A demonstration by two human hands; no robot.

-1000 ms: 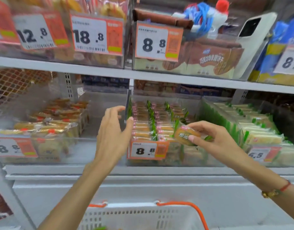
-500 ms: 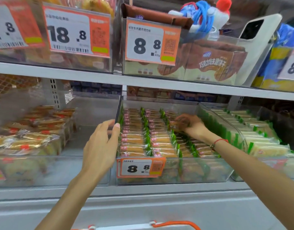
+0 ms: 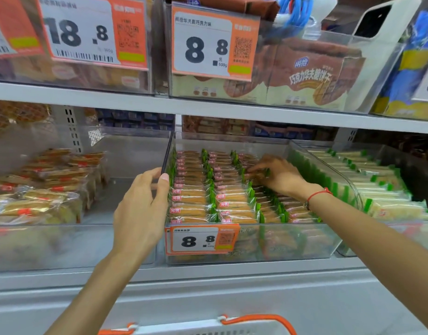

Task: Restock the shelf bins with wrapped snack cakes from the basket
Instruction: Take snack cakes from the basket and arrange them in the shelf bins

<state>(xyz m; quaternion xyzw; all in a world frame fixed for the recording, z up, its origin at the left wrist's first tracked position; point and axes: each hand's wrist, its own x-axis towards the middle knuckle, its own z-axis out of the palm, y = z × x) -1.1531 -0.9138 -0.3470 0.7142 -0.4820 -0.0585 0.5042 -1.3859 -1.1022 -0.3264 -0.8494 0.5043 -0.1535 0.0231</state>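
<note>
Above both hands, an upper shelf [image 3: 208, 110] carrying clear bins with price tags reading 18.8 and 8.8 [image 3: 214, 43]. At hand level, a lower shelf with three clear bins side by side. Left of the left hand, a bin [image 3: 63, 238] partly filled with red-labelled wrapped cakes. Between and under the hands, the middle bin [image 3: 292, 243], packed with rows of snack cakes [image 3: 191, 204] in clear wrappers with green ends and red labels, fronted by another 8.8 tag [image 3: 201, 240]. Right of the right hand, a bin of pale cakes with green wrappers [image 3: 387, 189]. Below the forearms, the white basket [image 3: 208, 328] with its orange handle, at the bottom edge. Left hand [image 3: 140, 211] curled around the middle bin's left wall, thumb over the top rim. Right hand [image 3: 275, 174] deep in that bin over the right-hand row, fingertips pinching a wrapped cake [image 3: 255, 175] set among the others. Red cord [image 3: 317, 194] around the right wrist.
</note>
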